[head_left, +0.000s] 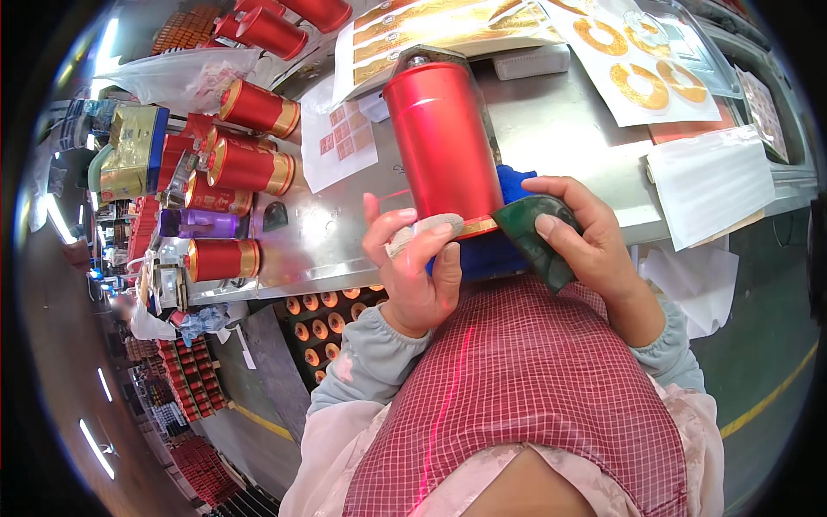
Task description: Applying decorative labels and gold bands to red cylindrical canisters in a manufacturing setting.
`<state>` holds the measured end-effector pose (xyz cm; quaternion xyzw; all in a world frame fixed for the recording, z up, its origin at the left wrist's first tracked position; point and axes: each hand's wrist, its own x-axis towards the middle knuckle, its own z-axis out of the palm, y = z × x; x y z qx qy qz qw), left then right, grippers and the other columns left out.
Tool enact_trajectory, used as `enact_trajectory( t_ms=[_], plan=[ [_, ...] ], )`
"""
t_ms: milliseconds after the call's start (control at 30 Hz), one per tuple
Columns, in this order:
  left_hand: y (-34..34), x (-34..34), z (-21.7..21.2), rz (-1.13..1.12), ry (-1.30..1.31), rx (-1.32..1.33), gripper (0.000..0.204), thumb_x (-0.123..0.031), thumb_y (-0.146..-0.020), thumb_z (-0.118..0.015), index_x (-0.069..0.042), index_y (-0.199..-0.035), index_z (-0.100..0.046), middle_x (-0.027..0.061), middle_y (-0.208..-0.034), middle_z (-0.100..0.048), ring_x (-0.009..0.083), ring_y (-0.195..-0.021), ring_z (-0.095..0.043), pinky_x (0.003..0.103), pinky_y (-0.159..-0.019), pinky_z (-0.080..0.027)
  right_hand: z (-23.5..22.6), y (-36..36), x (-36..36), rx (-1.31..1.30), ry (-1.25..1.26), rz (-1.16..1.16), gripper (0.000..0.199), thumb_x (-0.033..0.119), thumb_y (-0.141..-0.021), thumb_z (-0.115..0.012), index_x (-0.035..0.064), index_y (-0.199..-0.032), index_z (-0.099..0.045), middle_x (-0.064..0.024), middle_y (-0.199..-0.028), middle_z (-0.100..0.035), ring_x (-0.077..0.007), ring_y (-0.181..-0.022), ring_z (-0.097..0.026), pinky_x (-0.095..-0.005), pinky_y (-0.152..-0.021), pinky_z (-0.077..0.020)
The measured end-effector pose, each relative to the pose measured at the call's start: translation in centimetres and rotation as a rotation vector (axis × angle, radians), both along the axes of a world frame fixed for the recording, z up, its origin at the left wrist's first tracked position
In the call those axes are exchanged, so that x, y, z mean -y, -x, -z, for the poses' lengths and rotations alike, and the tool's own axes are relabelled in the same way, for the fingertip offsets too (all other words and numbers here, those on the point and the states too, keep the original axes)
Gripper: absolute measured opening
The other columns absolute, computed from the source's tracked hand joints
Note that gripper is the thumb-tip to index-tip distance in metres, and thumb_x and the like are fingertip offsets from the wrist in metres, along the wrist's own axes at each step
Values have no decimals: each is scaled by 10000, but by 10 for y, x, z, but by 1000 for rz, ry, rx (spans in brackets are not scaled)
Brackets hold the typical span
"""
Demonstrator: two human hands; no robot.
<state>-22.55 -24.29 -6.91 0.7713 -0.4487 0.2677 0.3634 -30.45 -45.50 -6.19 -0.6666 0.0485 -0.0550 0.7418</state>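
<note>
A tall red cylindrical tin [441, 142] with a gold band at its near end lies along the metal table, pointing away from me. My left hand [413, 267], one finger wrapped in tape, grips the tin's near end at the gold band. My right hand [586, 241] presses a dark green curved tool [534, 237] against the same end of the tin. A blue cloth [491, 254] lies under the tin's near end, between both hands.
Several red tins with gold bands [250, 168] lie stacked at the left of the metal table [551, 129]. Sheets of gold ring stickers [642, 73] and gold strip labels [448, 26] lie at the back. White paper [711, 181] sits right; a tray of tins [323, 327] stands below the table.
</note>
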Motion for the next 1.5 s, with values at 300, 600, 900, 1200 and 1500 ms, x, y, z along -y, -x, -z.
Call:
enact_trajectory(
  t_ms=[300,600,900,1200,1500],
  plan=[
    [-2,13,-10,25,175,-334,308,-91,-853,-633,-46,-1131,-509,61,-1085,-586,256,-1126,-425,498,-1098,-217,-3,-1,-1,30,52,-40,295,85,-858,-551,18,-1144,-575,-61,-930,-618,-107,-817,-569,-253,-732,-480],
    [2,24,-13,-41,155,-478,451,-160,-841,-660,-3,-1208,-449,131,-1185,-503,293,-1161,-406,466,-1089,-187,-6,-7,-6,86,33,-86,293,94,-854,-558,21,-1137,-579,-71,-911,-629,-130,-832,-590,-268,-742,-482],
    [-1,15,-2,26,247,-458,440,-161,-852,-655,-13,-1211,-447,132,-1196,-503,287,-1167,-410,503,-1104,-178,0,-2,-4,42,-8,-42,273,76,-874,-565,20,-1141,-573,-39,-932,-623,-87,-833,-567,-243,-752,-478],
    [1,0,-3,-13,-134,204,214,-81,-768,-667,-176,-951,-611,51,-1007,-631,239,-1042,-483,613,-1099,-188,4,0,-1,4,-53,-20,271,83,-884,-590,19,-1146,-567,-31,-940,-619,-73,-839,-560,-233,-749,-478],
    [-1,11,-15,112,-260,201,275,-95,-753,-685,-182,-1011,-640,75,-1071,-673,229,-1134,-480,601,-1114,-152,6,1,-4,22,-72,177,253,85,-867,-603,-1,-1083,-505,-45,-969,-585,-86,-879,-530,-242,-778,-459]
  ],
)
